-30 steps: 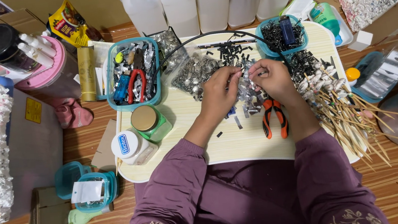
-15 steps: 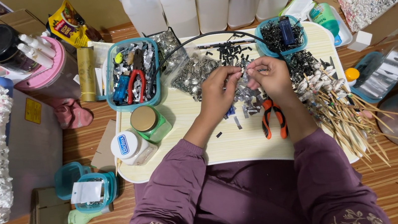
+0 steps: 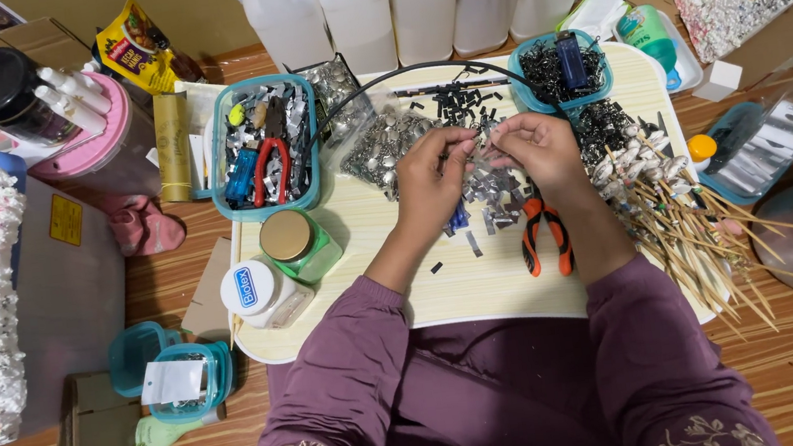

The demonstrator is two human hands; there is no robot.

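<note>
Your hands [image 3: 484, 157] are meeting mid-frame over the tray [image 3: 485, 288]; pliers [image 3: 543, 227] are lying just below them, skewers [image 3: 688, 217] lying right, jars [image 3: 280, 262] sitting left.

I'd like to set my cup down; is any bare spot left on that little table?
Bare tray table lies along the near edge, between the white jar and the orange pliers. Farther back, foil bits and skewers crowd it.

Both arms are reaching forward in purple sleeves, bending in toward each other. The left hand [image 3: 431, 173] and the right hand [image 3: 534, 151] are sitting close together, fingers curling in, fingertips pinching and almost touching in the middle.
</note>
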